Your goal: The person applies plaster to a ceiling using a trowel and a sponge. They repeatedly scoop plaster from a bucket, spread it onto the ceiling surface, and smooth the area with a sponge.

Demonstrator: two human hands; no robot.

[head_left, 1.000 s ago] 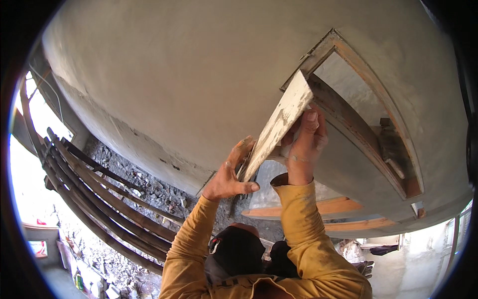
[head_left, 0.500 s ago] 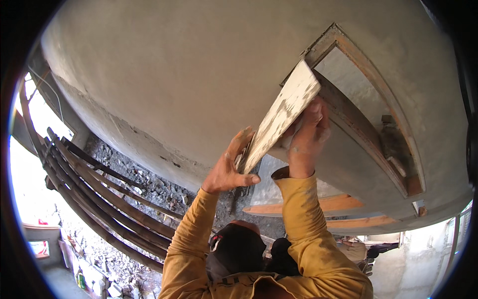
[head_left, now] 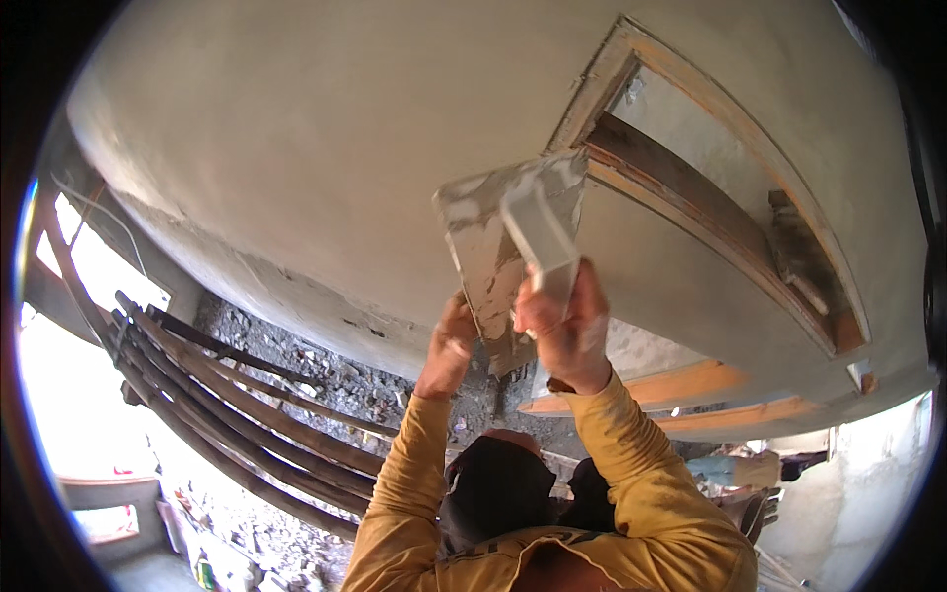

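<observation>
A flat plastering float (head_left: 481, 217), its surface patchy with mortar, is raised in front of the grey wall, handle side showing. My right hand (head_left: 570, 331) is closed around the lower part of its pale, blocky handle, which motion blurs a little. At the float's lower left edge is my left hand (head_left: 449, 347), its fingers bent and pinching that edge; some fingertips are hidden. The float's upper right corner overlaps the corner of a wooden-framed opening (head_left: 681, 64) in the view; whether they touch, I cannot tell.
The smooth plastered wall (head_left: 326, 128) spans the upper view. Several long poles (head_left: 252, 419) run along the lower left, over rubble (head_left: 345, 380). Wooden edging (head_left: 691, 387) borders another opening at the lower right. Beyond it, part of another person (head_left: 735, 469) shows.
The float has turned from nearly edge-on to show its handle side, and has shifted left and down. My left hand has gone from spread fingers to gripping its edge. The view has shifted slightly.
</observation>
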